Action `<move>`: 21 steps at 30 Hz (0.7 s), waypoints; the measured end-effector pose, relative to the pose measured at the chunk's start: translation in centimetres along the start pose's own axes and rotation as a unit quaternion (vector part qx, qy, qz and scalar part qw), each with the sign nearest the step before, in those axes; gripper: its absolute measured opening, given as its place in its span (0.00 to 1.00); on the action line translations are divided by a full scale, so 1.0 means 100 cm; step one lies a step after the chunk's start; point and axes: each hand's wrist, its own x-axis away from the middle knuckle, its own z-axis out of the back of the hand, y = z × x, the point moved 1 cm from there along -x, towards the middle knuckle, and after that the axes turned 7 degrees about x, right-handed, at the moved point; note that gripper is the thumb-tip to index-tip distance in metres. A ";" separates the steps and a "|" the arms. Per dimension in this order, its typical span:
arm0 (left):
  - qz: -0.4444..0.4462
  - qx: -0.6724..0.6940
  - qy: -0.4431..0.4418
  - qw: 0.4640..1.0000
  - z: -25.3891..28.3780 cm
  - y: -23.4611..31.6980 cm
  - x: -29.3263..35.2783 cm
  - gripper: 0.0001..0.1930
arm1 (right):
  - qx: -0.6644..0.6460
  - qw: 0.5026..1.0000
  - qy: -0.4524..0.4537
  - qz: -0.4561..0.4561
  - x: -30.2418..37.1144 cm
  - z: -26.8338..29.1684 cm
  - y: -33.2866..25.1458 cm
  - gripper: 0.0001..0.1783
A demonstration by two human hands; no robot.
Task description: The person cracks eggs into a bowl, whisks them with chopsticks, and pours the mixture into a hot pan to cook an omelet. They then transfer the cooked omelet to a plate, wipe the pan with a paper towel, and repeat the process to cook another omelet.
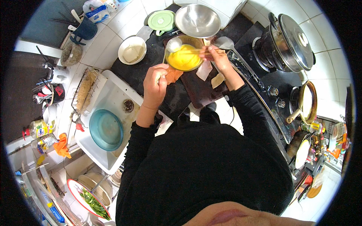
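Observation:
A glass bowl (166, 56) of bright yellow beaten egg (181, 60) stands on the dark counter, over a dark brown board (201, 94). With its fingers curled at the near left rim, my left hand (155, 81) steadies the bowl. My right hand (218, 59) grips chopsticks (197, 52) whose tips dip into the egg, a little smeared by motion. A pale round thing (174, 45) shows at the bowl's far left; its kind is unclear. Beside the bowl lie an orange cloth (173, 75) and pale scraps (204, 70).
At the back are a white bowl (132, 50), a green lid (161, 20) and a steel basin (197, 20). A sink (109, 167) with a blue-green basin (106, 130) lies left. To the right, the stove carries a lidded steel pot (288, 43) and a pan (308, 101).

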 end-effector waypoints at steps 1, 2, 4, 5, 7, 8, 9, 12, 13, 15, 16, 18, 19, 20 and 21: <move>-0.001 -0.001 -0.001 1.000 0.000 0.000 0.000 0.06 | 0.001 0.998 0.049 0.027 -0.001 0.002 0.000 0.21; -0.002 -0.003 -0.002 1.000 0.000 0.000 0.000 0.06 | 0.008 1.000 0.024 -0.004 0.001 0.003 0.000 0.21; -0.018 -0.008 -0.002 1.000 0.001 0.000 -0.001 0.06 | 0.004 0.997 -0.066 -0.046 0.003 0.005 0.000 0.20; -0.020 -0.009 0.001 1.000 0.001 0.001 0.000 0.06 | 0.019 0.999 -0.013 -0.029 0.005 0.008 -0.001 0.20; -0.012 -0.016 0.009 1.000 0.001 0.001 0.000 0.08 | 0.034 0.996 0.077 0.000 0.009 0.015 -0.004 0.20; -0.009 -0.017 0.013 1.000 0.000 0.001 0.000 0.09 | 0.039 0.996 0.077 -0.024 0.010 0.015 -0.005 0.20; -0.009 -0.011 0.013 1.000 -0.001 0.001 0.000 0.09 | 0.020 0.999 -0.002 -0.034 0.011 0.015 -0.006 0.21; -0.009 -0.002 0.008 1.000 -0.001 0.002 -0.001 0.08 | -0.002 0.999 -0.041 -0.004 0.011 0.012 -0.008 0.20; -0.010 -0.001 0.004 1.000 -0.001 0.003 -0.002 0.07 | -0.042 0.997 -0.012 0.058 0.010 0.012 -0.009 0.20; -0.015 -0.001 -0.001 1.000 -0.001 0.003 -0.003 0.07 | 0.001 0.999 0.043 0.006 0.008 0.011 -0.007 0.20; -0.019 -0.003 -0.002 1.000 -0.001 0.003 -0.004 0.07 | 0.000 1.000 -0.003 -0.004 0.007 0.010 -0.006 0.20; -0.019 -0.005 -0.002 1.000 0.000 0.003 -0.005 0.07 | 0.013 0.992 -0.068 -0.104 0.007 0.008 -0.003 0.22; -0.013 -0.003 -0.001 1.000 0.000 0.003 -0.005 0.07 | -0.005 0.999 -0.024 -0.040 0.006 0.008 -0.003 0.21; -0.008 0.000 -0.001 1.000 0.000 0.003 -0.005 0.07 | -0.019 0.999 0.034 -0.014 0.007 0.010 -0.004 0.20; -0.005 -0.001 -0.003 1.000 0.000 0.003 -0.005 0.07 | -0.037 0.994 0.089 0.047 0.007 0.011 -0.004 0.19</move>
